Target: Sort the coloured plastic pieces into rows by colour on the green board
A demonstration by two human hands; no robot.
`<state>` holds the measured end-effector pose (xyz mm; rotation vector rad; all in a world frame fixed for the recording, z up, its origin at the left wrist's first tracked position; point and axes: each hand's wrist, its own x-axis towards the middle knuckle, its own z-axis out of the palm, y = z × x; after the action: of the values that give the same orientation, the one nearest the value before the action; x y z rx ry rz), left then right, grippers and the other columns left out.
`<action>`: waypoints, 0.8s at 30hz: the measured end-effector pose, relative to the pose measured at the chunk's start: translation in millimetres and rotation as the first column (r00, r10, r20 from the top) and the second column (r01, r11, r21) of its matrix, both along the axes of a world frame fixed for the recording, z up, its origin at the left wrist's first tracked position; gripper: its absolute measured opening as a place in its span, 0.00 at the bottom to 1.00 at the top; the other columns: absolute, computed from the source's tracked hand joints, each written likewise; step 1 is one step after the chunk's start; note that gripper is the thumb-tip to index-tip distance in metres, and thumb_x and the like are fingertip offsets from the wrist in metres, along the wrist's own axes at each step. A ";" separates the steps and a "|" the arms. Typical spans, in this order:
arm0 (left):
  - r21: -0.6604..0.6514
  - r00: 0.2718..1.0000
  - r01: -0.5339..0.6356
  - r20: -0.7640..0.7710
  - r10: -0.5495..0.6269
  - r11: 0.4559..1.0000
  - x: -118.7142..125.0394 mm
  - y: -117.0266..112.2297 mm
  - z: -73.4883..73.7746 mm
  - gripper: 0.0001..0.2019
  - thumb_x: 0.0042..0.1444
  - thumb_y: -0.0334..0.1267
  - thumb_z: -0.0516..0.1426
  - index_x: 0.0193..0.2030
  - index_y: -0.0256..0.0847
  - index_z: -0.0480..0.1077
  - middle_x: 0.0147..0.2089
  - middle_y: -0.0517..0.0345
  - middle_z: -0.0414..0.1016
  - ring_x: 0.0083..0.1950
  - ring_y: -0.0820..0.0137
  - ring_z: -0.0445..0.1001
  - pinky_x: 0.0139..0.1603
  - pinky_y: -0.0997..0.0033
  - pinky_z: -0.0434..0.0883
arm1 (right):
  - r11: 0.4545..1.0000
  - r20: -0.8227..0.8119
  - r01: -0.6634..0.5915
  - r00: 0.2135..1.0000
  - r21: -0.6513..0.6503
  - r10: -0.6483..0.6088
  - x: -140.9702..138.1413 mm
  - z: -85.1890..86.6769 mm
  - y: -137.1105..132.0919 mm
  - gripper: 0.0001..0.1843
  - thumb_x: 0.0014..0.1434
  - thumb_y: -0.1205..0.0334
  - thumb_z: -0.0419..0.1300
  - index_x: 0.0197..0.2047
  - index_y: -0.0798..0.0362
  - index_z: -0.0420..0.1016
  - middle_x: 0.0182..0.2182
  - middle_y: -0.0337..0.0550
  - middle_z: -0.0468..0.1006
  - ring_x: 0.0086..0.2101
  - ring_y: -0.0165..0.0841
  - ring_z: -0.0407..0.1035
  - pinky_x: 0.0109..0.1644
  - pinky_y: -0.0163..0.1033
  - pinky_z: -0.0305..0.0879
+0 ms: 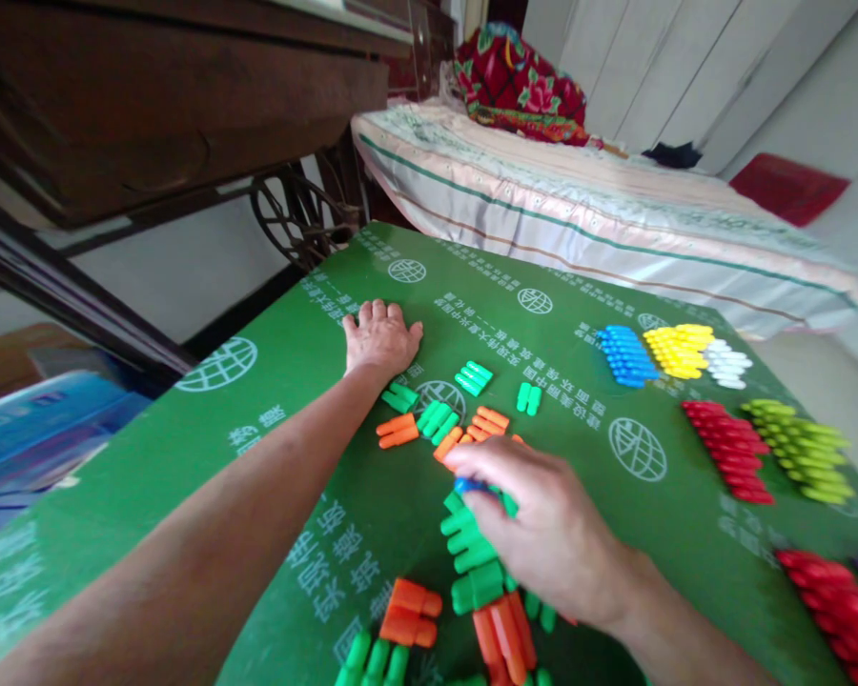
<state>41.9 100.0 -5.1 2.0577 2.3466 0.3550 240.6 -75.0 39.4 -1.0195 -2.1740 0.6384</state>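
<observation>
My left hand (381,338) lies flat on the green board with its fingers stretched out, near several small green plastic building blocks (437,420). In my right hand (543,514), thumb and index finger pinch a blue plastic building block (470,485), mostly hidden by the fingers. Under and beside that hand are green blocks (467,538) with rounded prongs, partly covered by it. Orange blocks (398,431) of the same pronged kind lie between the two hands. Closer to me are another orange block (411,612) and a larger orange piece (504,638).
Along the right side, blocks stand grouped by colour: blue (625,355), yellow (679,350), white (727,364), red (727,450) and lime green (797,448). More red ones (840,610) sit nearer. Beyond the board (543,353) is a bed (579,205); dark wooden furniture (186,105) stands left.
</observation>
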 end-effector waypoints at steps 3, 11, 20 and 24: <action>-0.002 1.000 0.001 -0.001 -0.001 1.000 0.6 0.1 -0.2 0.31 0.59 0.51 0.40 0.60 0.30 0.62 0.66 0.35 0.60 0.69 0.48 0.54 0.66 0.39 0.54 | 0.954 -0.078 0.283 0.953 -0.100 -0.291 43.3 -4.7 23.7 0.14 0.57 0.66 0.58 0.47 0.50 0.76 0.36 0.40 0.82 0.34 0.31 0.76 0.42 0.35 0.74; -0.009 1.000 0.006 -0.018 -0.006 1.000 -1.4 2.7 1.5 0.32 0.59 0.52 0.39 0.60 0.30 0.62 0.65 0.34 0.61 0.68 0.48 0.54 0.65 0.40 0.55 | 0.981 0.239 0.181 0.951 0.074 -0.194 103.2 -34.8 27.6 0.18 0.60 0.69 0.53 0.50 0.49 0.77 0.41 0.44 0.82 0.41 0.34 0.76 0.48 0.41 0.73; -0.047 0.999 0.006 -0.041 -0.008 0.999 -2.8 3.5 8.0 0.32 0.59 0.53 0.38 0.59 0.31 0.62 0.67 0.35 0.59 0.69 0.48 0.52 0.66 0.40 0.55 | 0.800 0.503 0.412 0.626 0.435 -0.596 83.5 -42.3 6.9 0.12 0.61 0.53 0.60 0.37 0.52 0.78 0.31 0.47 0.79 0.33 0.36 0.72 0.38 0.38 0.68; -0.045 0.999 0.018 -0.037 -0.020 0.999 -5.1 4.6 10.5 0.32 0.59 0.54 0.38 0.57 0.30 0.63 0.66 0.33 0.60 0.68 0.46 0.54 0.64 0.39 0.57 | 0.810 0.525 0.434 0.617 0.395 -0.586 68.4 -39.5 7.2 0.07 0.60 0.62 0.59 0.32 0.51 0.77 0.29 0.44 0.77 0.33 0.35 0.71 0.37 0.36 0.66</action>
<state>36.8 104.5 5.5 2.0841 2.3315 0.2635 309.0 -67.8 -0.1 -1.8230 -2.2182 -0.2897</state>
